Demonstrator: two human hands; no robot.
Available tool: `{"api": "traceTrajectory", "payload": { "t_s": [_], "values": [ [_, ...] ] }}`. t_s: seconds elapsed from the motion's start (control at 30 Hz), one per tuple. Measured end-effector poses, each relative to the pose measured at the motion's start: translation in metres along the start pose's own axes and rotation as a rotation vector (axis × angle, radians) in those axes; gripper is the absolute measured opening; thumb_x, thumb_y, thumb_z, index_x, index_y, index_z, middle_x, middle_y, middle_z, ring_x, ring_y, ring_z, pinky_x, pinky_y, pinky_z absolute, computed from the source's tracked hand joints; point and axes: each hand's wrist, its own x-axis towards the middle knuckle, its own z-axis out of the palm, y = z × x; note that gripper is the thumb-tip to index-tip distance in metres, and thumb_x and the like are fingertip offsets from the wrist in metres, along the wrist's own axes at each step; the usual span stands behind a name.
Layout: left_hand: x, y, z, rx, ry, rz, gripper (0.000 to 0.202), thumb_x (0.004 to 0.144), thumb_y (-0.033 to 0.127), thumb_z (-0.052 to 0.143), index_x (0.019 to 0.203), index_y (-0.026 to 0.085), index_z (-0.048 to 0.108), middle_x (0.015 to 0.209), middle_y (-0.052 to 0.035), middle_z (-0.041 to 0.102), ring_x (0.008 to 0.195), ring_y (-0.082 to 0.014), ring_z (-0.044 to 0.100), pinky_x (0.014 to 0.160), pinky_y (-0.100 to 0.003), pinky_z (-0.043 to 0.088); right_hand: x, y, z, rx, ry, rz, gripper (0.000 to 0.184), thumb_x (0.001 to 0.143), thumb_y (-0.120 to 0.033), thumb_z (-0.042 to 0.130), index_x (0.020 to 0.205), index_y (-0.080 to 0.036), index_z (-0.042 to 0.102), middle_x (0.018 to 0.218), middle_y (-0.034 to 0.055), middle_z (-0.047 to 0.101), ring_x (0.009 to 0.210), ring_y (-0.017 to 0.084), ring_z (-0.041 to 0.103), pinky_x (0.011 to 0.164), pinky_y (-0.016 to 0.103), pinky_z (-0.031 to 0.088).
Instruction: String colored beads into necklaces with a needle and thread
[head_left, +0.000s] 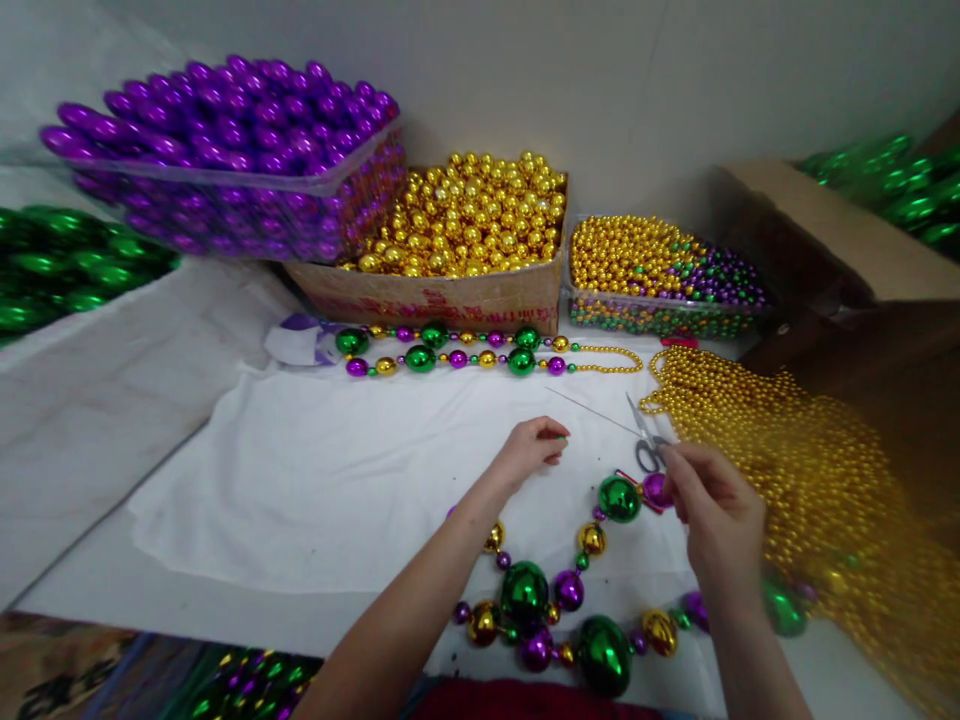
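My left hand (536,448) is over the middle of the white cloth, its fingertips pinched on a small green bead (562,437). To its right, my right hand (712,500) is closed around the base of a long thin needle (592,410), whose tip points up and left. Just under those fingers hangs a purple bead (655,490), in line with a big green bead (619,498). From there a strand of green, gold and purple beads (525,592) loops on the cloth, partly hidden by my forearms. Scissors (648,450) lie beyond my right hand.
A finished-looking bead necklace (457,358) lies across the back. Behind stand a bin of purple beads (240,180), a cardboard box of gold beads (427,300) and a tray of small mixed beads (637,305). Gold bead strands (810,450) heap at right, beside a brown box (840,230).
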Motion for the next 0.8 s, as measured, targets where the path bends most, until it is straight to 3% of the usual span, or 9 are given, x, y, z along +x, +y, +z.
{"api": "traceTrajectory", "payload": {
  "t_s": [0.1,0.23,0.3,0.57,0.8],
  "values": [
    [-0.008,0.007,-0.011,-0.213,-0.016,-0.029,0.022,0.085,0.008,0.049,0.102,0.012,0.063,0.092,-0.0093,0.066,0.082,-0.0136,0.065,0.084,-0.030,0.052,-0.007,0.000,-0.004,-0.176,0.075,-0.062,0.019,0.081,-0.034,0.067,0.093,-0.020,0.071,0.071,0.0002,0.065,0.060,0.012,0.057,0.052,0.022,0.044],
    [-0.020,0.009,-0.017,-0.899,0.044,-0.195,0.021,0.084,0.000,0.048,0.093,0.007,0.065,0.089,-0.0106,0.068,0.080,-0.0117,0.067,0.083,-0.023,0.054,-0.016,-0.002,-0.006,-0.261,0.063,-0.098,0.022,0.081,-0.036,0.067,0.098,-0.022,0.073,0.077,0.0022,0.068,0.065,0.015,0.061,0.056,0.025,0.047],
    [-0.023,0.008,-0.016,-1.101,0.093,-0.260,0.019,0.082,-0.003,0.050,0.086,0.005,0.066,0.083,-0.0102,0.069,0.077,-0.0128,0.068,0.077,-0.021,0.056,-0.019,-0.003,-0.006,-0.261,0.055,-0.091,0.022,0.081,-0.036,0.067,0.096,-0.022,0.073,0.075,0.0019,0.068,0.063,0.015,0.062,0.056,0.026,0.047],
    [-0.025,0.001,-0.012,-1.177,0.157,-0.285,0.016,0.083,-0.002,0.052,0.078,0.004,0.066,0.075,-0.0104,0.070,0.070,-0.0149,0.070,0.068,-0.021,0.059,-0.023,-0.003,-0.006,-0.303,0.107,-0.130,0.024,0.080,-0.039,0.067,0.093,-0.020,0.073,0.072,0.0021,0.067,0.062,0.016,0.062,0.060,0.029,0.050],
    [-0.026,-0.002,-0.013,-1.200,0.186,-0.286,0.015,0.083,-0.002,0.052,0.079,0.004,0.065,0.075,-0.0111,0.071,0.069,-0.0152,0.070,0.068,-0.021,0.060,-0.026,-0.003,-0.006,-0.309,0.125,-0.124,0.024,0.079,-0.040,0.068,0.092,-0.020,0.073,0.072,0.0018,0.067,0.062,0.017,0.063,0.061,0.030,0.049]
  ]
}}
